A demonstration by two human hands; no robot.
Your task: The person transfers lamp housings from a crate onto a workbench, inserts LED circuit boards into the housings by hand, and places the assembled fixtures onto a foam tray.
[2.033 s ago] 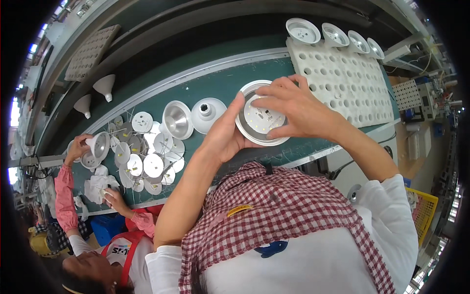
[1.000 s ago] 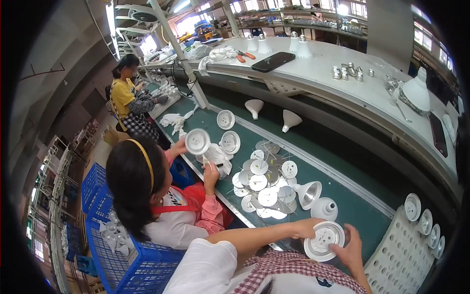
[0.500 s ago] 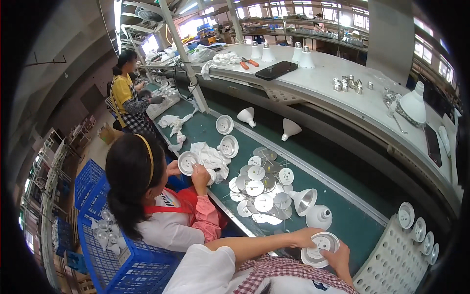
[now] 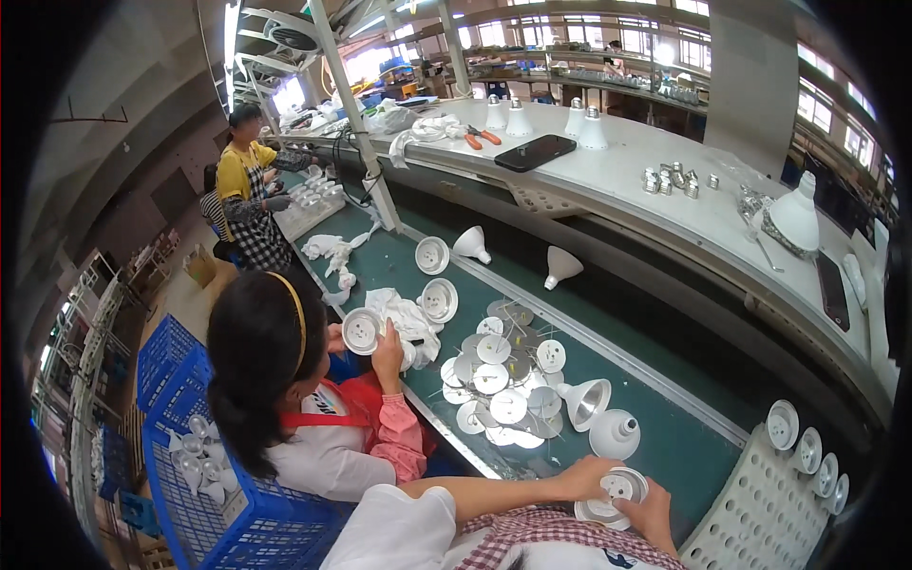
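A white lamp housing with a round plate in its mouth [image 4: 619, 490] is held between my two hands at the front edge of the green belt. My left hand [image 4: 586, 478] grips its far left rim, fingers partly hidden behind it. On its right side my right hand [image 4: 651, 517] is closed, with the thumb near the plate. Just beyond lie a white lamp housing with its narrow end up [image 4: 616, 435] and another on its side, silvery mouth showing [image 4: 586, 403]. Left of these is a heap of round white and grey plates with wires [image 4: 506, 378].
A co-worker at my left holds another lamp housing [image 4: 362, 331]. A perforated white rack [image 4: 760, 503] with several housings along its far edge stands at the right. Blue crates [image 4: 275, 508] sit at lower left. The raised white bench [image 4: 655, 152] carries bulbs, pliers and phones.
The housing in my hands has shifted slightly left and tilted, its plate facing up more to the right. The farther co-worker in yellow has raised their head and moved an arm.
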